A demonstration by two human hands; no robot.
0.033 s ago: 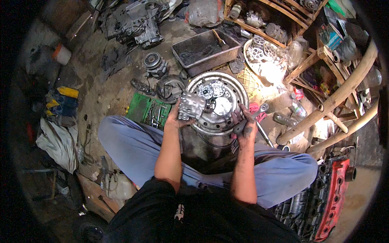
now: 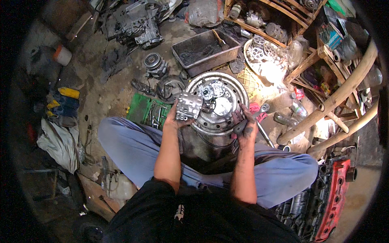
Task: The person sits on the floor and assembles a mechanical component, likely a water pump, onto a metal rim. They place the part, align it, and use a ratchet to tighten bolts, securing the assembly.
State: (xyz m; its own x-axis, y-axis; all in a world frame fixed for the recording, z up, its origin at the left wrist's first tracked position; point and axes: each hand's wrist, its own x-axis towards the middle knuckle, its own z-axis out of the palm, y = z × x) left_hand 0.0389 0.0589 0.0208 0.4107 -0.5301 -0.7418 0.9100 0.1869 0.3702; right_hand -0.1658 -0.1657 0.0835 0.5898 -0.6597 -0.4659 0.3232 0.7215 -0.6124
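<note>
My left hand [image 2: 172, 120] is closed around the lower left side of a blocky silver metal housing [image 2: 189, 106] with a ribbed, knobbly face. The housing is held up over the left edge of a steel wheel rim [image 2: 244, 94]. On the rim lie a pale flat disc [image 2: 222, 107] and round silver machine parts [image 2: 206, 92]. At the rim's right edge, my right hand [image 2: 248, 127] is turned palm up, its fingers apart and loosely bent. Black grime covers its palm and fingers, and I make out no part held in it.
A green socket case [image 2: 139, 106] lies open at left. Beyond the rim stand a grey metal tray [image 2: 190, 60] with a brush [image 2: 220, 38] and a pulley unit [image 2: 154, 64]. At right are a basin of parts [image 2: 248, 60], wooden poles [image 2: 340, 95] and a red-edged engine part [image 2: 334, 198].
My left hand and the metal housing have shifted slightly left, and the housing's face has tilted a little. My right hand has barely moved.
</note>
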